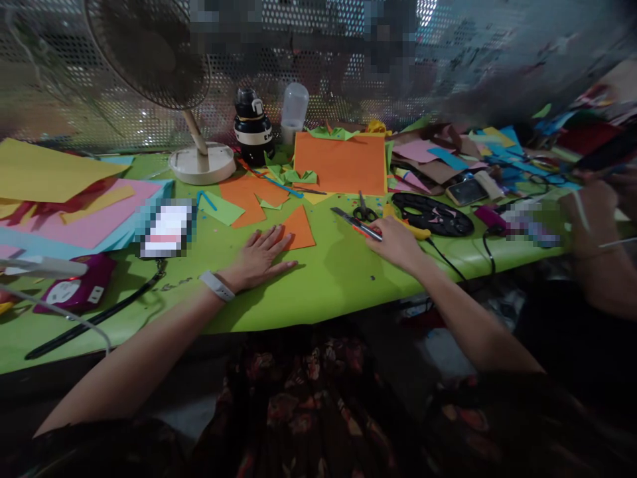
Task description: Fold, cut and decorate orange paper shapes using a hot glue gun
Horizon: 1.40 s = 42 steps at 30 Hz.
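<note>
L hand (256, 260) spread, touching orange paper (301, 230); R hand (399, 243) holds cutter (354, 223); blk bottle (253, 136) capped, contents hidden.

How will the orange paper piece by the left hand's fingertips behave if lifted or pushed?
The orange paper piece looks thin, so it is probably light and apt to bend when lifted. Lying flat on the green tabletop, it may slide more readily than it lifts. The left hand seems to overlap its edge, possibly adding drag.
</note>
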Each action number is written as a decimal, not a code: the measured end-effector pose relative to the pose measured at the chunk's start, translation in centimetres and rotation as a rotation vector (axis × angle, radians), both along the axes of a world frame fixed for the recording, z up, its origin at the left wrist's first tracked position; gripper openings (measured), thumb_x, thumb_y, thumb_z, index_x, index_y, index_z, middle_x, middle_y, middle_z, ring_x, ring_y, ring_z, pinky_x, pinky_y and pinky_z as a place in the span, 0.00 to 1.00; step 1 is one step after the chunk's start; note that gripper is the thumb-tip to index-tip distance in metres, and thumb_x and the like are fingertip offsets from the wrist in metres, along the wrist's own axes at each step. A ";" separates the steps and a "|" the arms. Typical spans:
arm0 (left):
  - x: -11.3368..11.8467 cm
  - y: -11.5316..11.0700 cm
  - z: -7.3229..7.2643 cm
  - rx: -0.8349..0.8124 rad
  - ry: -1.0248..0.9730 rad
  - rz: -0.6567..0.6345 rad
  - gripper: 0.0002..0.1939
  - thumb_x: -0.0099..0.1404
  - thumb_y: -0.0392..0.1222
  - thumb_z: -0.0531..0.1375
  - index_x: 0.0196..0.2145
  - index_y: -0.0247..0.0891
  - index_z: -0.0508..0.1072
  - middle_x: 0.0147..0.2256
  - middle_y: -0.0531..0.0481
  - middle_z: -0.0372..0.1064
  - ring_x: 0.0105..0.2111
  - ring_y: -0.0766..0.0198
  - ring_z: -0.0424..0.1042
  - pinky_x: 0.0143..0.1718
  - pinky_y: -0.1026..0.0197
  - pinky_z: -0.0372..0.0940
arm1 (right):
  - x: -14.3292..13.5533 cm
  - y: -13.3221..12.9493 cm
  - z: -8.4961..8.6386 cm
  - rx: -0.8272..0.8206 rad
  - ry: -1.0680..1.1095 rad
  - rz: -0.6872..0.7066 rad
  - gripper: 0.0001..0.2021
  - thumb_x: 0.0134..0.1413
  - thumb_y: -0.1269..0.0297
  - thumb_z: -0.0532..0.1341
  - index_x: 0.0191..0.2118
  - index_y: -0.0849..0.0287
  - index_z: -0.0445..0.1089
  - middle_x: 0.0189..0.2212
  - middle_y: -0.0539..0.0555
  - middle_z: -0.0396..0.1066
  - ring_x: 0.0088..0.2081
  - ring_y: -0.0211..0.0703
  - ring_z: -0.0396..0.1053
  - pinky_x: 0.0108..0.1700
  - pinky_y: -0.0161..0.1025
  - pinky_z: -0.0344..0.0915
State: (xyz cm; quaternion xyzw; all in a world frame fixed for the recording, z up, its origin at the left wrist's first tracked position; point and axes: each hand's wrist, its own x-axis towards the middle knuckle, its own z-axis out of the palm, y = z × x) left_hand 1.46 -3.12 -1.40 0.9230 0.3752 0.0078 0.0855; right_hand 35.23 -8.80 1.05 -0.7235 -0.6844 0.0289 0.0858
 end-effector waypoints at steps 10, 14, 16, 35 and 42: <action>-0.1 0.1 -0.5 0.042 -0.004 -0.002 0.40 0.70 0.68 0.40 0.72 0.47 0.39 0.72 0.48 0.31 0.71 0.54 0.34 0.69 0.46 0.33 | -0.8 1.9 -1.9 0.123 0.072 0.297 0.19 0.63 0.63 0.54 0.56 0.59 0.70 0.47 0.63 0.67 0.49 0.58 0.68 0.51 0.53 0.66; -0.1 0.2 -0.4 0.028 -0.003 0.001 0.40 0.69 0.68 0.41 0.72 0.48 0.40 0.72 0.48 0.31 0.71 0.52 0.34 0.69 0.45 0.33 | 0.0 2.2 -2.5 0.140 0.063 0.370 0.19 0.64 0.63 0.54 0.57 0.57 0.71 0.46 0.63 0.68 0.49 0.58 0.67 0.50 0.55 0.66; 0.0 0.1 -0.3 0.024 0.001 0.002 0.40 0.69 0.68 0.41 0.72 0.47 0.40 0.72 0.47 0.31 0.71 0.51 0.35 0.69 0.45 0.33 | 0.4 1.9 -2.7 0.138 0.070 0.407 0.19 0.64 0.63 0.54 0.57 0.57 0.71 0.46 0.63 0.69 0.48 0.57 0.68 0.50 0.55 0.66; 0.0 0.2 -0.2 0.043 0.024 -0.020 0.39 0.70 0.68 0.40 0.71 0.48 0.44 0.72 0.45 0.33 0.71 0.51 0.36 0.68 0.43 0.35 | 1.7 -0.3 -2.6 0.125 0.169 0.506 0.19 0.66 0.61 0.54 0.57 0.56 0.72 0.44 0.62 0.69 0.47 0.55 0.67 0.51 0.54 0.66; 0.0 0.2 -0.1 0.058 0.038 -0.015 0.39 0.70 0.67 0.41 0.71 0.49 0.43 0.72 0.46 0.34 0.71 0.52 0.36 0.68 0.44 0.36 | 0.8 -0.7 -2.7 0.146 0.133 0.485 0.20 0.67 0.58 0.52 0.57 0.55 0.71 0.43 0.62 0.70 0.46 0.54 0.67 0.50 0.52 0.66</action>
